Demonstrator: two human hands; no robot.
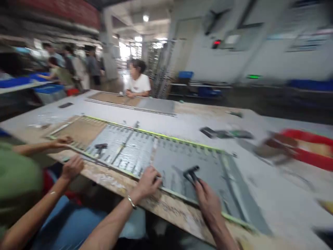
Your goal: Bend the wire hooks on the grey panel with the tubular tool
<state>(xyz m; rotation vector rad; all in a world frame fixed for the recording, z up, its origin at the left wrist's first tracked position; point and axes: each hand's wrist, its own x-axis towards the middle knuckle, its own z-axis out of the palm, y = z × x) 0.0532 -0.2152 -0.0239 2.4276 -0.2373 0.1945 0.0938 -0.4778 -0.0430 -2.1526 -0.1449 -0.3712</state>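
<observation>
A long flat panel [179, 161] in a yellow-green edged frame lies across the table, with short dark strips along its long edges. In my right hand [209, 199] is a black T-shaped tool [191, 173], its head raised over the grey part of the panel. My left hand [149, 181], with a bracelet at the wrist, rests on the near edge of the frame. Its fingers are curled together; a small dark spot shows by the fingertips, too blurred to name. Another black T-shaped tool [101, 147] lies on the panel's silvery part.
To my left, a co-worker's hands [73, 166] touch the same panel near its brown end. A second panel [156, 105] lies farther back, before a seated person [140, 83]. On the right are a red-rimmed container [307, 158] and dark items [226, 133]. Motion blur smears this side.
</observation>
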